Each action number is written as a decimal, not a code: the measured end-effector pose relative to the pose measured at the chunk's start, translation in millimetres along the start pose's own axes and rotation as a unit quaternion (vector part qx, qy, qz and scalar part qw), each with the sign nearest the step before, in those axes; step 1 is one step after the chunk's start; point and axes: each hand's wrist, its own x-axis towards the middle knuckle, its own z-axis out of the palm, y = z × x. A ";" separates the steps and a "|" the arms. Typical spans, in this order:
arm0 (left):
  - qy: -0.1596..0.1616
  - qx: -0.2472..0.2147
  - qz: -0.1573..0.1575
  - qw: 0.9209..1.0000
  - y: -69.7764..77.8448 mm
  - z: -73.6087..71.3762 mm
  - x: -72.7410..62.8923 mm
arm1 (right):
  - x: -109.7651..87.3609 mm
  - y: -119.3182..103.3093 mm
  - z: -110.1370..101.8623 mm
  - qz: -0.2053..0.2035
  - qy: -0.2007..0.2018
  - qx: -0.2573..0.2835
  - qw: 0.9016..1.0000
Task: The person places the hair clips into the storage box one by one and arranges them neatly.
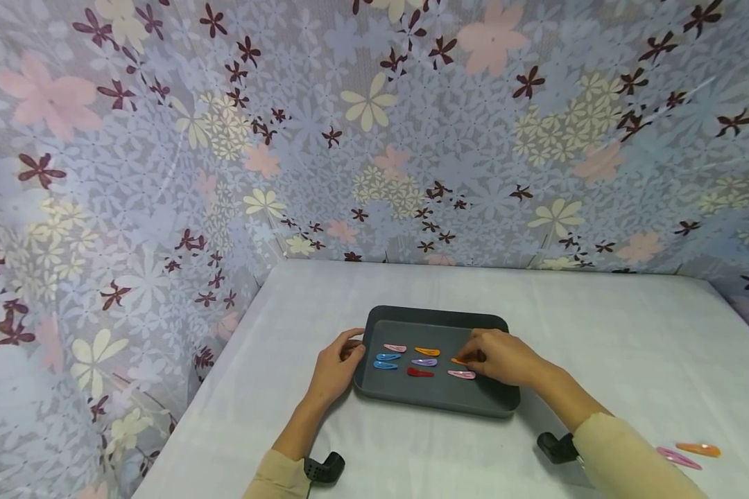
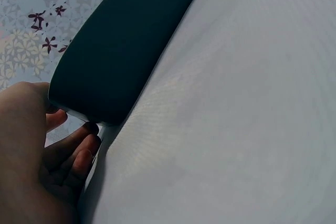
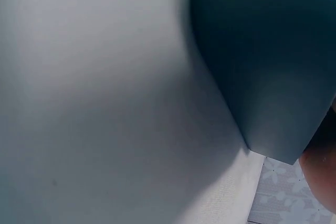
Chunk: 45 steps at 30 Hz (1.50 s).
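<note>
A dark grey tray (image 1: 437, 407) lies on the white-covered table, with several snap hair clips in it. My left hand (image 1: 335, 367) holds the tray's left side, its fingertips at the rim; the left wrist view shows curled fingers (image 2: 79, 153) right against the tray's end. Over the tray's right half, my right hand (image 1: 498, 355) pinches an orange hair clip (image 1: 458, 361), partly hidden by the fingers. Just below those fingertips lies a pink clip (image 1: 462, 375). The right wrist view shows mostly the tray wall (image 3: 268, 77), with part of the hand (image 3: 320, 177) at the edge.
Also in the tray are another orange clip (image 1: 427, 351), a purple clip (image 1: 424, 362), a red clip (image 1: 420, 373), another pink clip (image 1: 395, 348) and two blue clips (image 1: 385, 365). An orange clip (image 1: 699, 450) and a pink clip (image 1: 679, 458) lie on the table's right. Flowered cloth (image 1: 374, 173) hangs behind.
</note>
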 end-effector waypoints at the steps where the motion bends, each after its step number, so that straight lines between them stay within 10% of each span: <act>1: 0.000 -0.001 -0.003 1.000 -0.2 0.0 0.0 | 0.0 0.0 -0.2 -0.002 0.000 -0.001 1.000; 45: -0.004 -0.004 -0.011 1.000 -1.9 1.2 -0.3 | -83.1 29.3 -44.0 0.076 0.104 0.006 0.992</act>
